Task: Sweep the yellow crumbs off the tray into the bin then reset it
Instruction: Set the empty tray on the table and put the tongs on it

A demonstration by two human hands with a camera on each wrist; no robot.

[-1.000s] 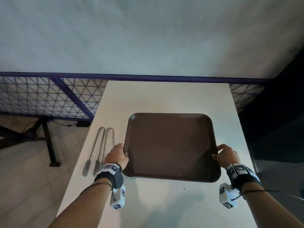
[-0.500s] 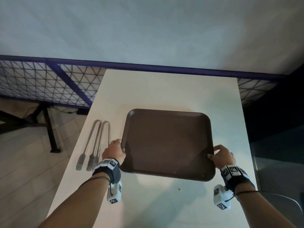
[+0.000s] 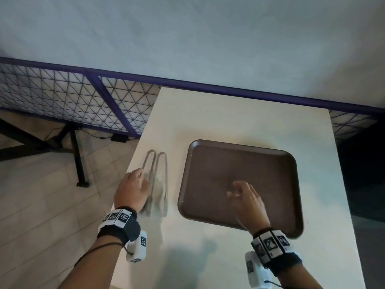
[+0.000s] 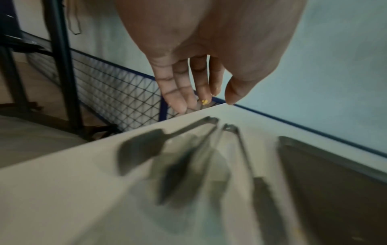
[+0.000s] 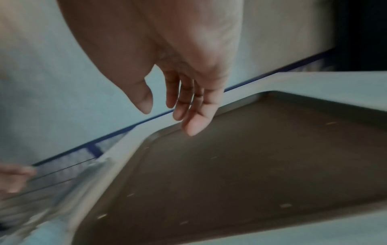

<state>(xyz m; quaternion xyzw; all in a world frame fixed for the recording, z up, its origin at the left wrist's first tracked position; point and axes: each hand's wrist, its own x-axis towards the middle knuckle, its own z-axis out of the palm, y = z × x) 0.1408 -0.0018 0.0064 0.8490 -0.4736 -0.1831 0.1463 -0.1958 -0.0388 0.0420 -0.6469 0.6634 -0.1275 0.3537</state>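
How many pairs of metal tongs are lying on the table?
2. Both lie side by side on the white table, left of the brown tray: the left tongs partly under the left hand, the right tongs nearer the tray.

- 2 metal tongs (image 3: 155, 180) lie side by side on the white table (image 3: 239, 117), near its left edge.
- Blue-framed wire mesh fence (image 3: 62, 101) stands behind.
- Black stand (image 3: 77, 155) rests on tiled floor (image 3: 41, 205).
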